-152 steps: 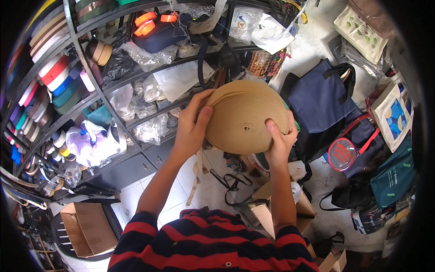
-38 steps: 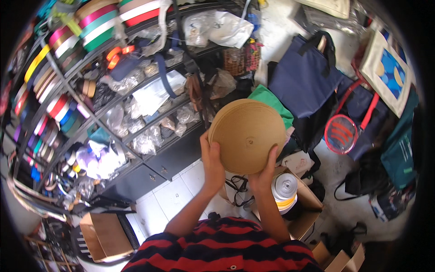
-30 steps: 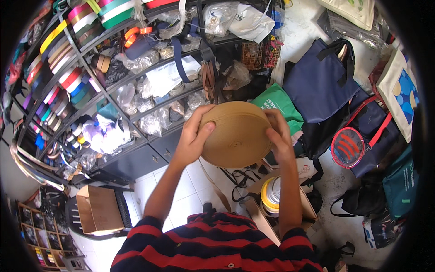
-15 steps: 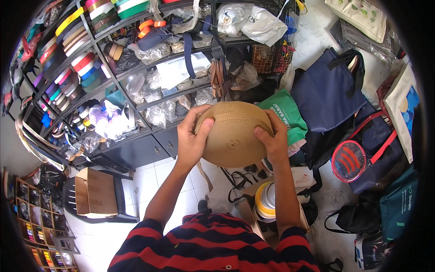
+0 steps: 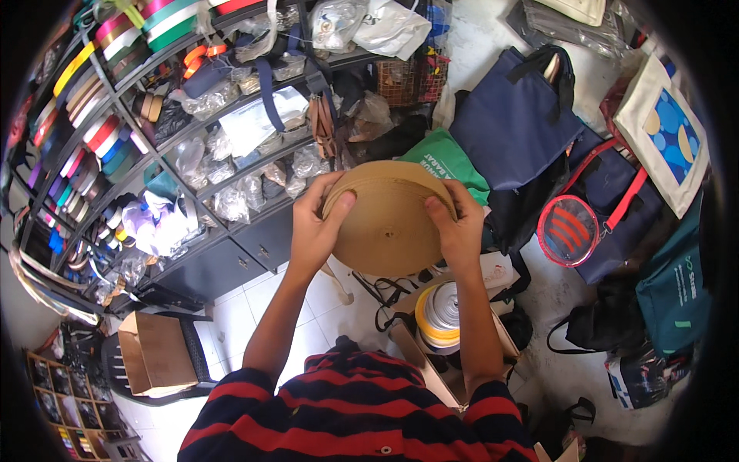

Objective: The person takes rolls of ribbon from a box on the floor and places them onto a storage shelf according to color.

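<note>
Head view: I have the tan roll (image 5: 387, 219) in both hands, raised in front of the striped shirt (image 5: 362, 412) and clear of the floor (image 5: 305, 304). Its flat, wound face tilts up toward my camera, with the small core hole showing near the middle and part of the outer edge visible along the top. The left hand (image 5: 312, 231) holds the roll's left side, thumb pressed near the rim, fingers bent around the edge. The right hand (image 5: 462, 231) grips the opposite side the same way; I cannot see the fingertips behind either edge. A pale strip (image 5: 339, 285) shows under the roll by the left wrist, and I cannot tell whether it joins it.

Below, beside the right forearm, white and yellow rolls (image 5: 439, 317) stand in an open carton (image 5: 416, 366). Just past the roll I see a green bag (image 5: 453, 168), with a navy bag (image 5: 514, 127) farther right. Off to the left, a brown box (image 5: 158, 354) rests on a black chair (image 5: 114, 362).
</note>
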A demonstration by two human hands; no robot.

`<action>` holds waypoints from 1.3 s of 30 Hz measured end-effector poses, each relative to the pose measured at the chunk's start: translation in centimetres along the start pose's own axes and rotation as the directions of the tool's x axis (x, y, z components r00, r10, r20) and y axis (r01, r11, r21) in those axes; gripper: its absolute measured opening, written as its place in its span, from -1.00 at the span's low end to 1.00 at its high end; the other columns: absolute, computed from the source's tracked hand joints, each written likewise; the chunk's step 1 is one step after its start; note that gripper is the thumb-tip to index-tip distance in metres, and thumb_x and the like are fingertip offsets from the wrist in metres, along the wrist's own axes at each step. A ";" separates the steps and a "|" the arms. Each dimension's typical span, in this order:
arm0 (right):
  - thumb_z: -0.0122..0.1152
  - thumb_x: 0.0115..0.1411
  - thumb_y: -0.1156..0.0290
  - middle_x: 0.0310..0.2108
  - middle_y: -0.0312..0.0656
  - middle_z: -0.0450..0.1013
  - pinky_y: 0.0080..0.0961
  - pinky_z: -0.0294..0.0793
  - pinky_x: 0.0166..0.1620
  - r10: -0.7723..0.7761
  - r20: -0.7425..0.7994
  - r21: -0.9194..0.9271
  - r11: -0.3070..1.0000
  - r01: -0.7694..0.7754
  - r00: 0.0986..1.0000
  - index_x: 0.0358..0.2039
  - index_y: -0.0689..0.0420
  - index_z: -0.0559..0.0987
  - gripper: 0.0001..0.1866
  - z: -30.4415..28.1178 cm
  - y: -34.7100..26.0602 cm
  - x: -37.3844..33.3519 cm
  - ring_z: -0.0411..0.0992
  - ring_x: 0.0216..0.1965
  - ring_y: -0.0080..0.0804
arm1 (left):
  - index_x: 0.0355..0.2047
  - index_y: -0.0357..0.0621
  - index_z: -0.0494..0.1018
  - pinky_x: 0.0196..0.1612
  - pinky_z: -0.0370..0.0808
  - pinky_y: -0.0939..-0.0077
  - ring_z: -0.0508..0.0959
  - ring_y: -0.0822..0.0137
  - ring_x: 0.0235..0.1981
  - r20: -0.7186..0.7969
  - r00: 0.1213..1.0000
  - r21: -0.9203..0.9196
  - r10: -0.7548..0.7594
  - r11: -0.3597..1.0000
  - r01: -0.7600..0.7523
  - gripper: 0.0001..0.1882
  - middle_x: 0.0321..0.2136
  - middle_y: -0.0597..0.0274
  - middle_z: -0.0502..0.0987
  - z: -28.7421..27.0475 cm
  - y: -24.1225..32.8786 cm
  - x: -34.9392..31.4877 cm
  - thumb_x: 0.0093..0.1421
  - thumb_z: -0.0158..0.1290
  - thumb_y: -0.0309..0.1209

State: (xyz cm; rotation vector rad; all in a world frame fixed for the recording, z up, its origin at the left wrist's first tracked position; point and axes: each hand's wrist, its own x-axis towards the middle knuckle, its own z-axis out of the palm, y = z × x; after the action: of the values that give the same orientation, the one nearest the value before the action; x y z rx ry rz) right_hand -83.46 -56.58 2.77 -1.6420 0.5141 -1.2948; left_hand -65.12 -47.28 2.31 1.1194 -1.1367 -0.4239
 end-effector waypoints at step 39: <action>0.24 0.08 0.39 -0.35 -0.25 0.46 -0.63 0.34 -0.17 0.046 0.475 -0.027 0.999 -0.037 0.879 -0.20 0.27 0.47 -0.69 30.8 1.9 6.8 0.38 -0.27 -0.59 | -0.17 -0.32 0.46 -0.17 0.44 0.58 0.52 0.48 -0.25 -0.175 0.984 0.071 0.034 0.997 -0.022 -0.71 -0.29 0.16 0.57 -29.6 -1.2 4.1 0.10 0.18 -0.47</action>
State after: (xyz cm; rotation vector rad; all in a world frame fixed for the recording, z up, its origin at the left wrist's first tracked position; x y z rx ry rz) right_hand -52.66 -50.05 4.92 -1.8730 0.2552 -0.8079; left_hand -37.24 -36.59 3.56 1.1759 -1.0161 -0.2597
